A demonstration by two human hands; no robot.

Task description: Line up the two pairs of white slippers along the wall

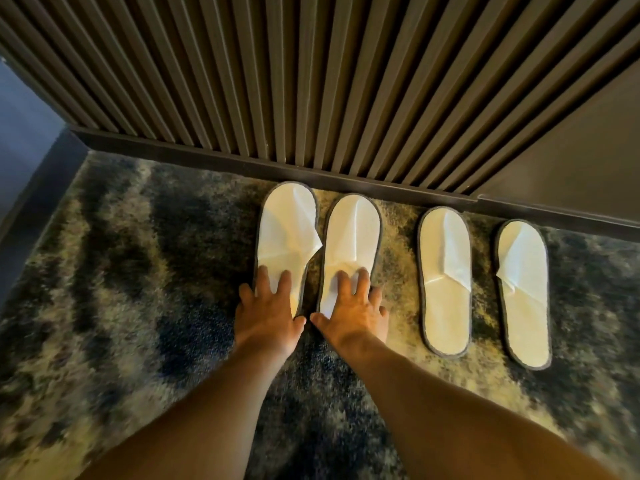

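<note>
A ribbed dark wooden slat wall rises over mottled blue-and-beige carpet. Four flat white grey-edged slippers lie toes to the baseboard. Left hand presses spread flat on the leftmost slipper; right hand likewise on the second slipper. The right pair lies untouched.

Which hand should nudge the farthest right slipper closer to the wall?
Right. The right hand lies on the second slipper, nearer the far-right slipper. The left hand would likely have to cross over it.

Four slippers in row on carpet, toes toward slatted wall: left pair close together, right pair apart; hands on left pair's near ends
</note>
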